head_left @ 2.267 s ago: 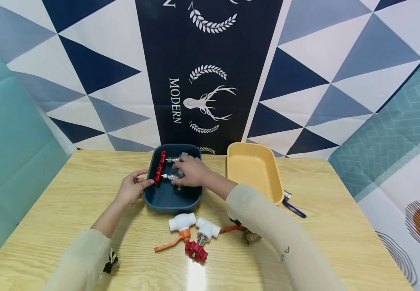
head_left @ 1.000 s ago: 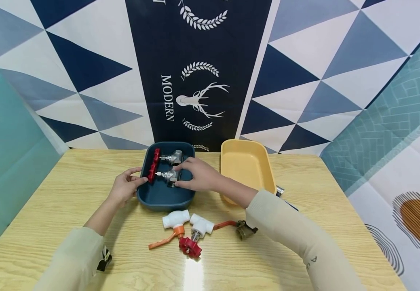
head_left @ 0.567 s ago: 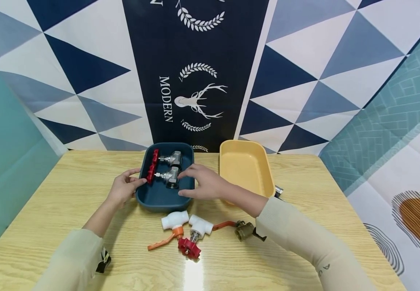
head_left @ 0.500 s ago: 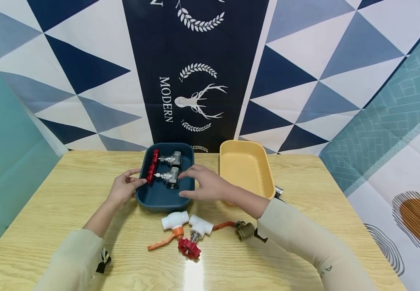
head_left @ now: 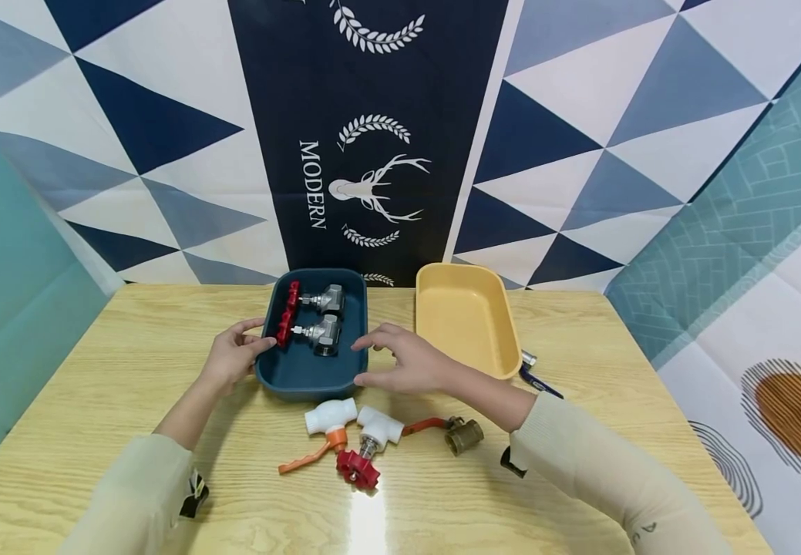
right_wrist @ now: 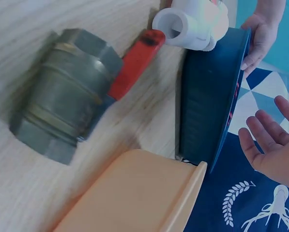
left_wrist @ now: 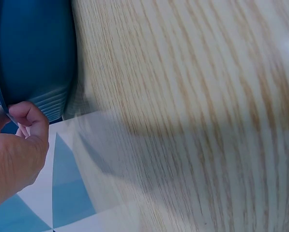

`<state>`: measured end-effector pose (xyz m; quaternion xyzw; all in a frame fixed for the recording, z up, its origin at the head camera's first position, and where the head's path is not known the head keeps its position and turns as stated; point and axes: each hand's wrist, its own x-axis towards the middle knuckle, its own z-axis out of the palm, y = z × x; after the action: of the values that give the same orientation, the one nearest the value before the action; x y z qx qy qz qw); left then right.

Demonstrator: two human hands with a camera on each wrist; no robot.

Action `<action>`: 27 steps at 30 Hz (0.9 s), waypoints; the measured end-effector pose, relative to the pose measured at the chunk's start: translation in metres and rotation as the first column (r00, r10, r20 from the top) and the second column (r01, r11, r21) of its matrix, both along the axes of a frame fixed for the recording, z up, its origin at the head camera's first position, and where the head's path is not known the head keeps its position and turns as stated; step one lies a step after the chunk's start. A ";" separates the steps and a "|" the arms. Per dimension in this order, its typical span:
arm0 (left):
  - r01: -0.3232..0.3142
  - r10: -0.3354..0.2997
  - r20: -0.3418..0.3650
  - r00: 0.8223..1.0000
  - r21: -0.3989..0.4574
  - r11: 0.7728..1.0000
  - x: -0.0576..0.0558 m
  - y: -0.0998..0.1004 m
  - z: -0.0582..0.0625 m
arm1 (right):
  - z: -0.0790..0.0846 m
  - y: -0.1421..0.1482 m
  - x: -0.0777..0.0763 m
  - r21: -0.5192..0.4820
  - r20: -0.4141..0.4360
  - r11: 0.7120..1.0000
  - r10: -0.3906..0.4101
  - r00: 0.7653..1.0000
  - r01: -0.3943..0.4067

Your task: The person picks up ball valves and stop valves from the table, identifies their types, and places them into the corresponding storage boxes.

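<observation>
My left hand (head_left: 231,353) pinches the left rim of a dark blue bin (head_left: 310,378), thumb over the edge and fingers curled outside; the left wrist view shows this grip on the bin wall (left_wrist: 35,53). Two metal gate valves lie inside, a back one (head_left: 331,299) and a front one (head_left: 324,333). Their red handwheels (head_left: 287,312) stand against the bin's left wall. Over the bin's right rim hovers my right hand (head_left: 407,361), thumb and fingers spread, holding nothing. The right wrist view shows the same right hand (right_wrist: 275,150) with its fingers loosely extended.
A yellow bin (head_left: 466,320) stands right of the blue one, and a blue-handled valve (head_left: 541,381) lies beside it. In front lie a white valve with an orange lever (head_left: 331,416), a white valve with a red handwheel (head_left: 379,425) and a brass valve with a red lever (head_left: 465,437).
My right hand has let go of the front gate valve, drawn back to the right and spread its fingers. My left hand stays at the blue bin's rim. The head view has shifted slightly.
</observation>
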<state>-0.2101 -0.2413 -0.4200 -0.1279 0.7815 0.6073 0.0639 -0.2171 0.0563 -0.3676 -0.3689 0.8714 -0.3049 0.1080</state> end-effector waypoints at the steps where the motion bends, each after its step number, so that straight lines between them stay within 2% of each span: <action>1: 0.001 -0.001 0.000 1.000 0.000 1.000 0.000 0.000 0.000 | -0.001 0.001 0.000 -0.005 0.000 1.000 0.002 1.000 -0.002; 10: 0.004 -0.004 0.000 1.000 -0.002 1.000 0.000 0.000 0.001 | -0.008 0.013 0.007 -0.012 0.063 1.000 0.010 0.998 -0.009; 19: 0.003 -0.003 0.007 1.000 0.005 1.000 0.000 0.000 0.002 | -0.016 0.019 0.016 -0.033 0.081 0.999 0.020 0.996 -0.018; 27: 0.005 -0.005 0.004 1.000 0.016 1.000 0.001 0.001 0.003 | -0.023 0.023 0.024 0.016 0.159 0.999 0.036 0.987 -0.039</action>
<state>-0.2087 -0.2399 -0.4166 -0.1265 0.7768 0.6132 0.0679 -0.1936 0.0798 -0.3908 -0.3591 0.8557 -0.3229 0.1861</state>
